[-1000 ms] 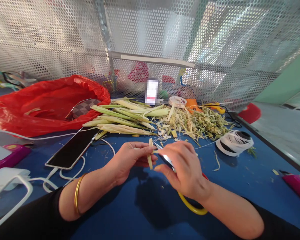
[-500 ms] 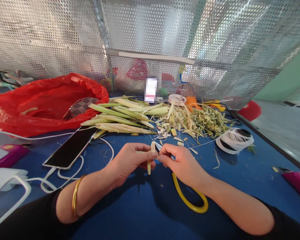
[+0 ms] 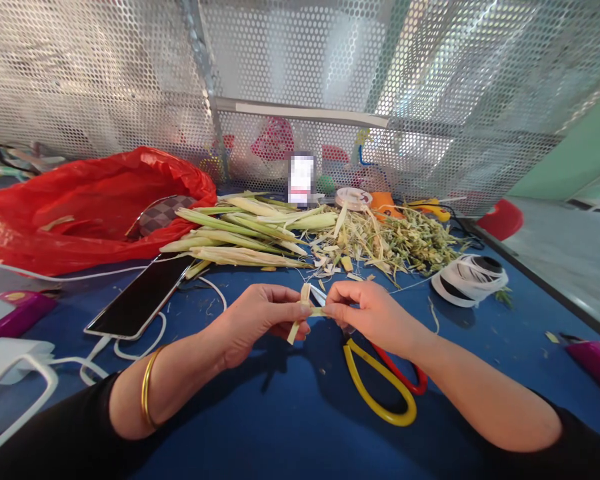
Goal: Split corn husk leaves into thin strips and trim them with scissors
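A second ago our right hand (image 3: 373, 313) was wrapped about the scissors (image 3: 351, 348); now its thumb and forefinger are pinched together on the end of a pale crosswise strip (image 3: 318, 311), and more of that strip shows between our hands than half a second back. The red handle, hidden then, is again visible beside the yellow one; whether the scissors lie flat or partly hang in the palm, we cannot tell. Our left hand (image 3: 260, 320) holds its place, thumb clamped over the crossing with an upright strip (image 3: 305, 295), whose lower end has swung left. Two strips or one folded: cannot tell. The work sits over the middle of the blue tabletop (image 3: 250, 427), well in from the right and far edges. Count: one pair of scissors; two phones, one dark phone (image 3: 137, 300) lying left, one upright phone (image 3: 301, 180) at the far edge, screen blurred; one red bag (image 3: 80, 252) toward the far left corner; one white-wound spool (image 3: 467, 280) near the right edge; one tape roll (image 3: 354, 199) by the far edge. Long pale green leaves (image 3: 250, 230) overlap too much to count, touching one heap of dry scraps (image 3: 370, 247).
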`<state>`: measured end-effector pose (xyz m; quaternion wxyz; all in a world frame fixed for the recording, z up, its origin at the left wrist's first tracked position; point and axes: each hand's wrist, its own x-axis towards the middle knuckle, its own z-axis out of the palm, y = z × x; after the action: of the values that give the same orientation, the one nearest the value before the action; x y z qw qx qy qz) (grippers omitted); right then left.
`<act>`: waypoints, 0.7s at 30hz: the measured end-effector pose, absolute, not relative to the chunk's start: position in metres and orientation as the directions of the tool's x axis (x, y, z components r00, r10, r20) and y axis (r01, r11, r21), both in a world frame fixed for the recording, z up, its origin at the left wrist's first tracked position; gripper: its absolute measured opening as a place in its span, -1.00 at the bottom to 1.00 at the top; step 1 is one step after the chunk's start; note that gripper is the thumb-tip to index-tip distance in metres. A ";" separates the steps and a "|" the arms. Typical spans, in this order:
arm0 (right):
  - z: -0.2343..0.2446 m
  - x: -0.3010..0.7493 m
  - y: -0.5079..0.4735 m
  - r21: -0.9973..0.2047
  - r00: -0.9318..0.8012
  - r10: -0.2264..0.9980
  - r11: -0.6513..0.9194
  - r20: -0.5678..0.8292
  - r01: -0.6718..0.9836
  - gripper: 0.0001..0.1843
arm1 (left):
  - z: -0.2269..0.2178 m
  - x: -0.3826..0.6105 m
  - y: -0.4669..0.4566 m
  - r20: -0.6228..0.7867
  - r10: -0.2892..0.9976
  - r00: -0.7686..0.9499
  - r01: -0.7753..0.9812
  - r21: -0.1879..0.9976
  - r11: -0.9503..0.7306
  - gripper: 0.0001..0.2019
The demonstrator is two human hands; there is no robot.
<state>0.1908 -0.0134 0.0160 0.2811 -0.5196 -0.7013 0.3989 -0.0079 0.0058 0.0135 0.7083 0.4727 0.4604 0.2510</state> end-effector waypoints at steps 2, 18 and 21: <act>0.015 0.190 -0.013 -0.892 -0.283 0.959 0.104 -0.028 0.440 -0.74 | 0.013 -0.009 0.005 -0.406 0.775 0.485 0.081 0.903 0.422 -0.72; 0.004 0.166 -0.028 -0.924 -0.012 0.995 0.096 0.098 0.370 -0.80 | 0.013 -0.002 -0.006 -0.366 0.760 0.538 0.219 0.931 0.293 -0.79; 0.003 0.165 -0.029 -0.913 0.005 0.988 0.141 0.154 0.384 -0.80 | 0.014 -0.003 -0.007 -0.381 0.737 0.558 0.246 0.924 0.291 -0.78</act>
<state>0.1645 -0.0287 0.0029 0.4378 -0.5574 -0.6153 0.3449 -0.0030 -0.0070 0.0141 0.6766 0.5669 0.4335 0.1815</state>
